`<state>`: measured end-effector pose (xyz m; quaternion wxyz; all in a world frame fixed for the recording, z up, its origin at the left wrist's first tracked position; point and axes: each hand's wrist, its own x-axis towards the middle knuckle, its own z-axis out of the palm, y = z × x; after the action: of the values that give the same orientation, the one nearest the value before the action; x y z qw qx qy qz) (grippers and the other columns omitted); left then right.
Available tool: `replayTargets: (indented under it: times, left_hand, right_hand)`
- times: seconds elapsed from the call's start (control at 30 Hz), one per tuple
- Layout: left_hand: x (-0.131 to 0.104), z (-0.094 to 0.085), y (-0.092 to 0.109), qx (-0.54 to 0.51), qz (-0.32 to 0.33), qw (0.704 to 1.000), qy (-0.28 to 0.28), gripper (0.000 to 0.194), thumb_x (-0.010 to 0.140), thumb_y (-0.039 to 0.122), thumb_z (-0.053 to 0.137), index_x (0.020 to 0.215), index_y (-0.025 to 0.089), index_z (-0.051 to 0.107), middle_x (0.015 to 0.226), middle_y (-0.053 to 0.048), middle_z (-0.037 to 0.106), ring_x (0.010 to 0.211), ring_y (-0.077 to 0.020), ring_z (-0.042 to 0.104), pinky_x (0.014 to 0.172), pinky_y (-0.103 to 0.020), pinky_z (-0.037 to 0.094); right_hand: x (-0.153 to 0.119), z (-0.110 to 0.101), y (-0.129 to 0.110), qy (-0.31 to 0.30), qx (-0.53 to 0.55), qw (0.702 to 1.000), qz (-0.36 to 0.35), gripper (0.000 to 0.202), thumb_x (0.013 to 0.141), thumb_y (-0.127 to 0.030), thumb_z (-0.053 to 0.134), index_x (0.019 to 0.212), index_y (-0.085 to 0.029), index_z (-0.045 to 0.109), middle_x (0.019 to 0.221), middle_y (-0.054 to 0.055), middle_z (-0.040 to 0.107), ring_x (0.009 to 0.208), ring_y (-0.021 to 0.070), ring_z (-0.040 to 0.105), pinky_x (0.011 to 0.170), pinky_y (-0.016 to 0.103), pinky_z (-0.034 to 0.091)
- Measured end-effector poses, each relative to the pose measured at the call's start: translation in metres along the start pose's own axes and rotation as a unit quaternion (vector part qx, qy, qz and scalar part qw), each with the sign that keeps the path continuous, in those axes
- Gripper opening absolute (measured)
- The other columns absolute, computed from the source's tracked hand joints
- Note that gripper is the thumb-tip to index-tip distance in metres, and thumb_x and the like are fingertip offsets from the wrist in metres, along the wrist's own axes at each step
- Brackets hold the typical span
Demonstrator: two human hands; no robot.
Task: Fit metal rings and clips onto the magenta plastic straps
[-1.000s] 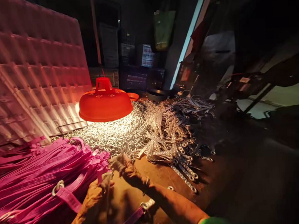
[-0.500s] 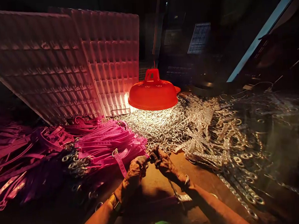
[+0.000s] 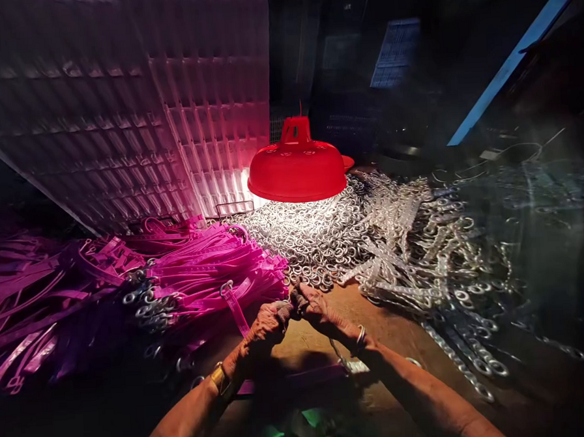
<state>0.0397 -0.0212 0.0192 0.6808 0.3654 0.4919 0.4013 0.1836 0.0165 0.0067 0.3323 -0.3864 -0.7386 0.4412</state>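
My left hand [image 3: 267, 324] is closed, its wrapped fingertips meeting those of my right hand [image 3: 315, 307] just in front of the ring pile. Both sets of fingers are pinched together, and whatever lies between them is too small and hidden to name. Below my right wrist a pale silvery strand [image 3: 339, 353] hangs or lies; whether it runs up into the hand cannot be seen. A dark pink strap [image 3: 310, 376] lies beneath my forearms. Left of my hands is a heap of bright pink straps [image 3: 211, 268], several with metal rings at their ends.
A red lamp shade [image 3: 297, 172] hangs low over the heap of metal rings [image 3: 317, 237]. To the right, silvery linked strips [image 3: 411, 258] spread across the brown table [image 3: 308, 340]. Ribbed translucent panels [image 3: 213, 118] stand behind the straps on the left.
The view has tilted slightly down, and the light looks whiter. My hands stay together at nearly the same spot, fingers drawn a little closer. The pink bit at my left fingertips is out of sight.
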Motion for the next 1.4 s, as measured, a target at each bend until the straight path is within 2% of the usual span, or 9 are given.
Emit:
replayTargets:
  times: [0.2, 0.3, 0.4, 0.57, 0.7, 0.8, 0.97, 1.13, 1.4]
  left_hand:
    - [0.007, -0.003, -0.010, 0.010, -0.031, 0.999, 0.010, 0.029, 0.062, 0.043, 0.065, 0.060, 0.015, 0.059, 0.043, 0.003, 0.046, 0.037, -0.0069, 0.036, 0.037, -0.022, 0.022]
    - [-0.004, -0.008, 0.001, 0.008, -0.048, 0.999, -0.006, 0.032, 0.061, 0.044, 0.065, 0.066, 0.013, 0.059, 0.045, 0.003, 0.049, 0.033, -0.0058, 0.035, 0.034, -0.020, 0.018]
    - [-0.022, -0.011, 0.020, 0.000, -0.061, 0.997, -0.038, 0.032, 0.061, 0.043, 0.069, 0.065, 0.014, 0.056, 0.040, 0.009, 0.036, 0.032, -0.0019, 0.022, 0.034, -0.019, 0.011]
    - [-0.055, -0.007, 0.037, 0.099, -0.117, 0.983, -0.100, 0.032, 0.067, 0.044, 0.064, 0.062, 0.013, 0.060, 0.037, 0.009, 0.030, 0.034, -0.0034, 0.020, 0.036, -0.023, 0.009]
    - [-0.078, -0.001, 0.024, 0.138, -0.124, 0.974, -0.131, 0.041, 0.066, 0.049, 0.066, 0.053, 0.014, 0.051, 0.044, 0.007, 0.033, 0.041, -0.0034, 0.024, 0.039, -0.021, 0.013]
    - [-0.095, 0.006, 0.013, 0.092, -0.128, 0.977, -0.145, 0.051, 0.061, 0.059, 0.070, 0.051, 0.014, 0.050, 0.046, 0.005, 0.038, 0.043, -0.0046, 0.031, 0.042, -0.022, 0.020]
    - [-0.117, 0.019, 0.012, -0.004, -0.137, 0.983, -0.120, 0.053, 0.062, 0.062, 0.070, 0.056, 0.012, 0.053, 0.053, 0.000, 0.047, 0.048, -0.0075, 0.041, 0.046, -0.022, 0.029]
    - [-0.111, 0.020, 0.003, -0.037, -0.127, 0.986, -0.100, 0.052, 0.059, 0.060, 0.073, 0.058, 0.011, 0.056, 0.056, -0.002, 0.054, 0.052, -0.0105, 0.049, 0.050, -0.023, 0.037]
    - [-0.094, 0.014, -0.010, -0.040, -0.162, 0.980, -0.107, 0.039, 0.059, 0.043, 0.079, 0.062, 0.009, 0.060, 0.059, -0.003, 0.060, 0.053, -0.0111, 0.053, 0.050, -0.021, 0.038]
  right_hand:
    - [0.010, -0.006, -0.004, -0.037, 0.000, 0.999, 0.016, 0.012, 0.081, -0.026, 0.039, 0.071, -0.020, 0.040, 0.066, -0.002, 0.042, 0.059, 0.0110, 0.035, 0.052, 0.023, 0.032]
    - [0.008, -0.014, -0.011, -0.093, -0.024, 0.994, -0.049, 0.020, 0.085, -0.036, 0.039, 0.076, -0.020, 0.047, 0.069, 0.000, 0.047, 0.067, 0.0139, 0.041, 0.062, 0.026, 0.039]
    - [-0.010, -0.020, -0.030, -0.144, -0.084, 0.979, -0.120, 0.020, 0.087, -0.036, 0.041, 0.087, -0.019, 0.051, 0.077, 0.004, 0.053, 0.071, 0.0149, 0.044, 0.067, 0.028, 0.041]
    - [-0.063, -0.014, -0.061, -0.201, -0.191, 0.957, -0.090, 0.010, 0.089, -0.025, 0.044, 0.095, -0.017, 0.046, 0.081, 0.005, 0.057, 0.058, 0.0110, 0.042, 0.052, 0.024, 0.030]
    - [-0.096, -0.002, -0.071, -0.175, -0.216, 0.959, -0.045, 0.020, 0.082, -0.029, 0.052, 0.092, -0.017, 0.041, 0.070, 0.005, 0.058, 0.052, 0.0120, 0.042, 0.049, 0.027, 0.023]
    - [-0.111, 0.004, -0.073, -0.167, -0.165, 0.971, -0.041, 0.012, 0.084, -0.024, 0.044, 0.091, -0.018, 0.038, 0.064, 0.004, 0.058, 0.050, 0.0124, 0.043, 0.047, 0.027, 0.024]
    - [-0.123, 0.011, -0.069, -0.125, -0.053, 0.991, -0.013, 0.020, 0.084, -0.022, 0.046, 0.101, -0.016, 0.037, 0.065, 0.000, 0.057, 0.050, 0.0098, 0.043, 0.045, 0.022, 0.028]
    - [-0.120, 0.012, -0.062, -0.157, 0.018, 0.987, 0.023, 0.015, 0.079, -0.021, 0.051, 0.088, -0.019, 0.039, 0.071, 0.000, 0.057, 0.059, 0.0101, 0.046, 0.050, 0.020, 0.033]
    - [-0.098, 0.003, -0.073, -0.249, -0.019, 0.966, 0.070, 0.021, 0.066, -0.011, 0.045, 0.082, -0.020, 0.035, 0.066, -0.002, 0.048, 0.054, 0.0085, 0.035, 0.047, 0.021, 0.027]
